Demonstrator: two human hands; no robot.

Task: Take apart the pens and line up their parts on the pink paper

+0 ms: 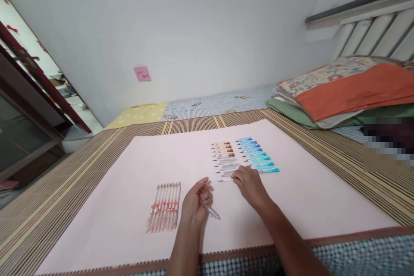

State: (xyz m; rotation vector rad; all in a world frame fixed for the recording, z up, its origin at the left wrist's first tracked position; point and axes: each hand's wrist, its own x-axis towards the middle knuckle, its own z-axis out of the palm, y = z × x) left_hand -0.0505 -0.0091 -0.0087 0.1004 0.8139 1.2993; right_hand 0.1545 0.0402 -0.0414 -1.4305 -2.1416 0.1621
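Note:
My left hand (198, 198) is closed round a clear, whitish pen (212, 212), whose lower end sticks out below the fingers. My right hand (247, 181) is over the near end of a column of pens, its fingertips pinching the lowest whitish pen (225, 180). That pen's dark tip points left. Above it in the column lie several whitish pens (225, 166) and several brown-ended pens (223, 149). Just right is a column of blue and turquoise pens (258, 154), partly behind my right hand. Left of my left hand, several pink-patterned pens (164, 207) lie side by side.
A pale pink sheet (123, 207) lies under the pens on a striped mat (74, 181). Folded bedding (355, 90) is piled at the right, near a white headboard (378, 36). A pink note (142, 74) is on the wall behind; a doorway opens at the left.

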